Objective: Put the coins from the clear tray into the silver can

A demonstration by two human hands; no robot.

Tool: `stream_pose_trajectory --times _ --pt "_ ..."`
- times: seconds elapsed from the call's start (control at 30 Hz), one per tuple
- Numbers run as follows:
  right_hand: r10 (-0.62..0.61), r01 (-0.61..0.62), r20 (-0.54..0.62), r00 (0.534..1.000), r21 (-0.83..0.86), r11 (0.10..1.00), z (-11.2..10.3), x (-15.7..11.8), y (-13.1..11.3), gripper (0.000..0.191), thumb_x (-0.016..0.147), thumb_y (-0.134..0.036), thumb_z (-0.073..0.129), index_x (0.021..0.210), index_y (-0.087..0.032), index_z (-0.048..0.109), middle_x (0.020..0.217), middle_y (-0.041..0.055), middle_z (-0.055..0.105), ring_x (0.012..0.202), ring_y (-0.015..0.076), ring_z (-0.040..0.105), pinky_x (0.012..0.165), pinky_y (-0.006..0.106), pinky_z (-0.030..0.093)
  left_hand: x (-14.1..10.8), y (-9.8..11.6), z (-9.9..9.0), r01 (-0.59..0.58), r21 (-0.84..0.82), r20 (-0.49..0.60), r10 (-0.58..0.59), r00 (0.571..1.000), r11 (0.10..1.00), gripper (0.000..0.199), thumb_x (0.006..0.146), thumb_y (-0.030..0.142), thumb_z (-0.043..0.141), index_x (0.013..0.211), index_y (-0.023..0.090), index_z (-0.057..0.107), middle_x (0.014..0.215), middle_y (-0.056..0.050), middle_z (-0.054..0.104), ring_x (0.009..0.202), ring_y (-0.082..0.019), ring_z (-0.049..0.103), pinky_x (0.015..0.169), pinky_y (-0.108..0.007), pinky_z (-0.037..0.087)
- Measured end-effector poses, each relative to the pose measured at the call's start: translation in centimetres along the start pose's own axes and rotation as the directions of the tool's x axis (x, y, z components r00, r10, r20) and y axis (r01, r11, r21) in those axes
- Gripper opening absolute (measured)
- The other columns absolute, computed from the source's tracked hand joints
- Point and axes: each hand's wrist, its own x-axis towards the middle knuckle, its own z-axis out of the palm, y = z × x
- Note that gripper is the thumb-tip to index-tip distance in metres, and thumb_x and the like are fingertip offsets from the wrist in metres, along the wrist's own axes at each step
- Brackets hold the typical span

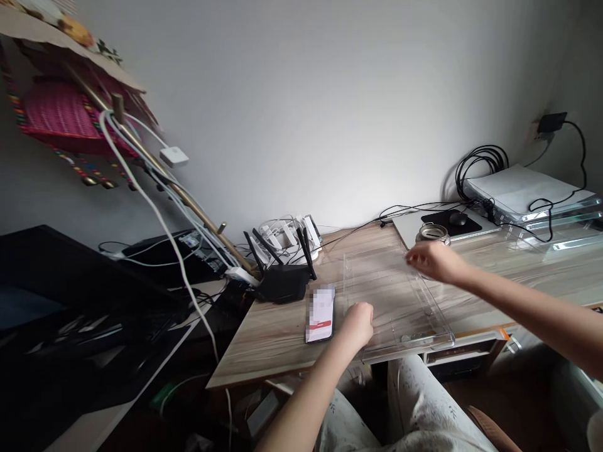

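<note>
A clear plastic tray (pixel 391 295) with raised edges lies on the wood-grain desk, its near edge at the front of the desktop. Over its left side, my left hand (pixel 360 321) is closed with the fingers curled under; what is in them is hidden. My right hand (pixel 436 260) is at the tray's far right corner, fingertips pinched together and slightly blurred. Whether those fingers hold a small piece cannot be made out. To the left of my left hand a phone (pixel 321 314) with a lit screen lies flat. Just behind my right hand stands a round glass jar (pixel 432 233).
A black router (pixel 285 279) with upright antennas and white cables stands at the back left. A silver laptop (pixel 405 226) bears a black pad and mouse (pixel 458 218). Stacked clear trays with paper (pixel 522 188) and coiled black cable (pixel 480 164) are at right.
</note>
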Motion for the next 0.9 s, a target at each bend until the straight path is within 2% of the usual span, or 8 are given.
stream_pose_trajectory --times 0.1,0.2,0.3,0.53,0.6,0.67,0.77,0.9 --pt "-0.067 0.024 0.171 0.983 0.243 0.970 3.7 -2.0 -2.6 0.029 0.075 -0.038 0.055 0.096 -0.020 0.065 0.081 0.0054 0.067 0.065 0.0160 0.059 0.059 0.026 0.044 1.1 0.6 0.4 -0.002 -0.123 -0.022 -0.001 1.000 0.992 0.017 0.053 0.002 0.059 0.051 0.018 0.055 0.054 -0.001 0.052 0.062 -0.017 0.052 0.067 -0.031 0.040" --pt "-0.025 -0.024 0.115 0.993 0.406 0.913 5.5 -2.5 -3.5 0.028 0.076 -0.039 0.054 0.094 -0.020 0.065 0.079 0.0047 0.068 0.068 0.0165 0.060 0.061 0.027 0.046 1.9 2.5 1.1 -0.052 -0.520 -0.119 -0.012 0.993 0.852 0.014 0.056 0.011 0.064 0.067 0.016 0.058 0.062 -0.001 0.057 0.060 -0.014 0.054 0.061 -0.028 0.044" --pt "0.000 -0.013 0.025 1.000 0.502 0.864 4.9 -2.3 -4.0 0.024 0.078 -0.039 0.051 0.083 -0.020 0.066 0.077 0.0038 0.067 0.069 0.0161 0.060 0.060 0.026 0.046 2.0 4.9 1.8 -0.138 -0.745 -0.222 -0.048 0.974 0.653 0.026 0.054 0.013 0.068 0.077 0.016 0.055 0.064 0.001 0.055 0.059 -0.012 0.055 0.058 -0.026 0.046" --pt "0.002 0.043 -0.091 0.996 0.495 0.868 2.1 -2.2 -4.0 0.023 0.077 -0.037 0.052 0.086 -0.020 0.066 0.082 0.0051 0.068 0.071 0.0166 0.061 0.059 0.026 0.047 1.3 8.2 2.9 -0.244 -0.851 -0.312 -0.072 0.947 0.466 0.043 0.060 0.016 0.069 0.099 0.019 0.050 0.079 -0.002 0.062 0.069 -0.014 0.060 0.069 -0.030 0.047" --pt "0.050 0.032 -0.207 0.977 0.371 0.928 0.5 -0.9 -1.9 0.022 0.076 -0.034 0.053 0.086 -0.021 0.067 0.083 0.0045 0.068 0.072 0.0167 0.060 0.062 0.027 0.046 1.3 7.9 2.6 -0.237 -0.800 -0.303 -0.030 0.953 0.551 0.038 0.063 0.021 0.067 0.099 0.020 0.053 0.093 -0.007 0.063 0.076 -0.016 0.061 0.070 -0.029 0.047" --pt "0.152 -0.090 -0.295 0.943 0.214 0.973 -1.4 1.1 1.2 0.022 0.072 -0.031 0.056 0.086 -0.020 0.068 0.081 0.0040 0.068 0.073 0.0175 0.060 0.064 0.027 0.045 1.5 6.7 1.8 -0.222 -0.637 -0.252 0.072 0.965 0.738 0.023 0.065 0.023 0.065 0.086 0.018 0.060 0.094 -0.009 0.063 0.078 -0.017 0.060 0.067 -0.028 0.046" --pt "0.295 -0.296 -0.189 0.937 0.023 0.955 -3.5 4.0 5.7 0.016 0.063 -0.027 0.061 0.074 -0.019 0.069 0.072 0.0033 0.068 0.068 0.0173 0.059 0.057 0.024 0.043 1.7 4.1 -0.5 -0.200 -0.225 -0.107 0.180 0.978 0.954 0.008 0.064 0.021 0.062 0.070 0.018 0.065 0.072 -0.006 0.064 0.069 -0.017 0.057 0.066 -0.027 0.043" --pt "0.343 -0.348 -0.068 0.937 -0.099 0.932 -3.7 5.2 8.2 0.017 0.060 -0.025 0.059 0.071 -0.020 0.070 0.073 0.0025 0.068 0.067 0.0163 0.058 0.051 0.023 0.039 1.4 1.3 -3.1 -0.113 0.272 0.104 0.088 0.991 0.955 0.012 0.064 0.021 0.059 0.073 0.018 0.067 0.071 -0.003 0.064 0.064 -0.015 0.056 0.060 -0.025 0.039"
